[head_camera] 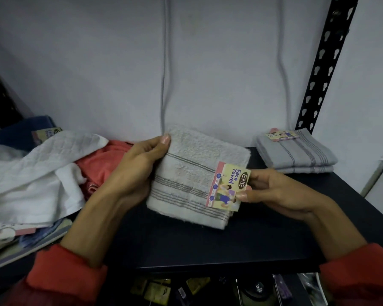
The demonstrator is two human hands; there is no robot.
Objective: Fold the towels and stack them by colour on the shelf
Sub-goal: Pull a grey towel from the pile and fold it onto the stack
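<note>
A folded white towel (192, 171) with grey stripes is held above the dark shelf (230, 244) in the middle of the view. My left hand (139, 166) grips its left edge, thumb on top. My right hand (272, 191) pinches the towel's right edge at its paper "Face Towel" label (228, 186). Two folded grey striped towels (296, 155) are stacked at the back right of the shelf, a label on top. To the left lies a heap of unfolded towels: white (31, 173), coral red (102, 162) and dark blue (18, 131).
A black perforated shelf post (325, 62) rises at the right, with the wall behind. Two grey cords (164, 85) hang down the wall. Labels and packaging (13, 235) lie at the lower left. Small items (208, 288) sit on a lower level below the shelf's front edge.
</note>
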